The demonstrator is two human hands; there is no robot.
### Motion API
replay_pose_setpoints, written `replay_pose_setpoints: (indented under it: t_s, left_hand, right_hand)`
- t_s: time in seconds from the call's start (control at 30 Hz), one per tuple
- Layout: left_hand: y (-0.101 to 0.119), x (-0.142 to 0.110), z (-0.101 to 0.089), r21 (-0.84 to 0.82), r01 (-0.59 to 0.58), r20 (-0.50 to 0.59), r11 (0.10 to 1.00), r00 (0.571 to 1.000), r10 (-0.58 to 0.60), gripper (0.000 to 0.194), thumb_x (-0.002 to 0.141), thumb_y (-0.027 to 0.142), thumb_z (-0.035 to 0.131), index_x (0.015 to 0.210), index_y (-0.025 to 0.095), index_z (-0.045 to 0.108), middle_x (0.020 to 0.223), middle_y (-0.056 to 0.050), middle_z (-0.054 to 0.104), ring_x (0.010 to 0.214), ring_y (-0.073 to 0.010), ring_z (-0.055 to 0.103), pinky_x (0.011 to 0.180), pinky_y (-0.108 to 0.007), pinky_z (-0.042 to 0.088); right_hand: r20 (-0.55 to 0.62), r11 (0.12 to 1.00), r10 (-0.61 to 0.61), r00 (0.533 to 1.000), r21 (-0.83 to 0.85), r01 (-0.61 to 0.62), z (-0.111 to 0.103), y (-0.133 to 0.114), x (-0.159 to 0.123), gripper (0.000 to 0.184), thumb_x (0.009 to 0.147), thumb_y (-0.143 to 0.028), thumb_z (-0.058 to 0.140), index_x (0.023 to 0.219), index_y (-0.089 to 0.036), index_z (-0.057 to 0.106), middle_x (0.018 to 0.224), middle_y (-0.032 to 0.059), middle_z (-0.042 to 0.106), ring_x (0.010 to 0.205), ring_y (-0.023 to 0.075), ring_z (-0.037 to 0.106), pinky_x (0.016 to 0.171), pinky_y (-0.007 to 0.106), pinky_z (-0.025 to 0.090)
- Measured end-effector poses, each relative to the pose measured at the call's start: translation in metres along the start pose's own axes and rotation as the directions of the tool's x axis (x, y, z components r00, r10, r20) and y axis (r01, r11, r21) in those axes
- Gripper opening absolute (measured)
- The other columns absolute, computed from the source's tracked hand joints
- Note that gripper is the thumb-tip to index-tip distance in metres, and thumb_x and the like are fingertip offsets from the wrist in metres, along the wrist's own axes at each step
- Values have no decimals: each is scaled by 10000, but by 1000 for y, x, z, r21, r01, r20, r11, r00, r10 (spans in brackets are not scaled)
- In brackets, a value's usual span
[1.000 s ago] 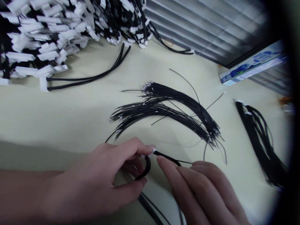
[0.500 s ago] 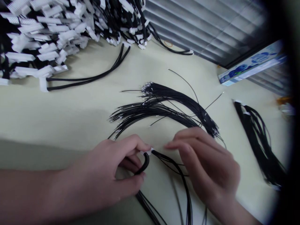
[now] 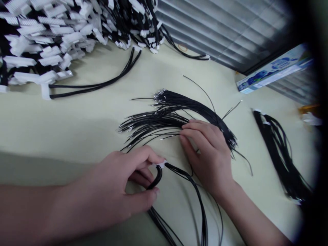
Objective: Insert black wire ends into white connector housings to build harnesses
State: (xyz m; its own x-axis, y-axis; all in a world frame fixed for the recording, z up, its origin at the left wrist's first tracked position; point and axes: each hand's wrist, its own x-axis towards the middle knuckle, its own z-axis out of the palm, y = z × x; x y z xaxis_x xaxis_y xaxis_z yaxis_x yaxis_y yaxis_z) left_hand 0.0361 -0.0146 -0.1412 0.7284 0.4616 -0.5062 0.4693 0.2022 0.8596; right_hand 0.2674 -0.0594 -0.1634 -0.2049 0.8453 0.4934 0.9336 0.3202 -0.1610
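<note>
My left hand [image 3: 120, 188] pinches a small white connector [image 3: 161, 164] with a looped bundle of black wires [image 3: 194, 198] running from it toward the bottom edge. My right hand [image 3: 207, 153] reaches out over the fan of loose black wires with metal tips [image 3: 164, 116] lying in the middle of the table. Its fingers are pressed together on one thin wire end at the fan's near edge.
A big heap of finished black harnesses with white connectors [image 3: 51, 37] fills the far left. Another black wire bundle [image 3: 279, 153] lies at the right. A blue-and-white box [image 3: 274, 70] sits at the far right by the slatted blind [image 3: 225, 27]. The table top [image 3: 64, 119] is pale yellow.
My right hand has moved away from the connector, up and forward onto the fan of loose wires. The left hand has held still with the connector.
</note>
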Motion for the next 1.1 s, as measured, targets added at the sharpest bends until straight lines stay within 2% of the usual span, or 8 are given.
replay_pose_setpoints:
  t_s: [0.2, 0.3, 0.37, 0.47, 0.53, 0.73, 0.9, 1.1]
  left_hand:
    - [2, 2, 0, -20, 6, -20, 1000, 1000, -6, 373, 797, 380, 645, 1155, 327, 557, 931, 60, 695, 895, -117, 674, 854, -214, 563]
    - [3, 1, 1, -18, 18, -34, 1000, 999, -18, 367, 794, 384, 651, 1141, 317, 552, 921, 62, 695, 883, -117, 676, 841, -216, 564]
    - [3, 0, 0, -25, 22, -38, 999, 999, -23, 364, 793, 371, 656, 1135, 311, 549, 933, 64, 693, 885, -113, 675, 846, -214, 564]
    - [3, 0, 0, -51, 20, -29, 998, 999, -21, 364, 793, 359, 658, 1133, 300, 543, 931, 64, 688, 884, -111, 673, 845, -215, 565]
    - [4, 1, -1, -65, 16, -31, 998, 999, -18, 358, 792, 362, 658, 1125, 296, 543, 912, 64, 686, 872, -109, 675, 837, -214, 568]
    - [6, -2, -1, -70, 26, -32, 997, 999, -28, 382, 795, 342, 650, 1158, 291, 541, 956, 49, 687, 887, -110, 669, 855, -220, 562]
    - [8, -2, -1, -78, 19, -16, 997, 1000, -21, 349, 805, 337, 637, 1134, 281, 539, 930, 41, 679, 879, -118, 667, 861, -237, 558]
    - [7, 1, 0, -73, 2, -49, 997, 999, -5, 347, 791, 314, 650, 1121, 279, 549, 916, 40, 666, 860, -120, 656, 813, -218, 566]
  right_hand:
    - [-143, 983, 168, 975, 98, -155, -28, -19, 1, 151, 873, -116, 574, 1002, -194, 571, 907, 44, 632, 837, 156, 612, 712, 300, 510]
    - [-96, 990, 140, 986, 48, -136, -47, -39, 3, 58, 875, -171, 600, 920, -206, 593, 816, 23, 603, 725, 123, 573, 599, 264, 469]
    - [-54, 995, 89, 995, 45, -86, -53, -50, 4, 75, 861, -128, 621, 901, -182, 587, 822, 32, 592, 717, 114, 555, 604, 264, 461]
    - [-30, 999, -47, 998, 27, 47, -51, -57, 3, 152, 791, -38, 674, 894, -113, 592, 818, 64, 593, 741, 136, 542, 633, 299, 455]
    - [-20, 997, -73, 997, -15, 73, -48, -56, 2, 174, 751, -21, 699, 872, -102, 603, 812, 82, 602, 752, 160, 536, 638, 322, 450]
    - [-23, 999, 8, 1000, -32, -9, -48, -50, 3, 205, 763, -16, 669, 881, -163, 587, 937, 90, 610, 880, 205, 585, 733, 367, 500]
    - [24, 998, 53, 998, 43, -54, -52, -56, -4, 118, 861, -136, 622, 959, -181, 574, 990, 57, 608, 826, 115, 615, 704, 246, 520]
    - [-82, 996, 41, 996, 79, -35, -46, -71, -8, 131, 793, -90, 658, 885, -159, 596, 688, -10, 623, 577, 90, 554, 519, 251, 456]
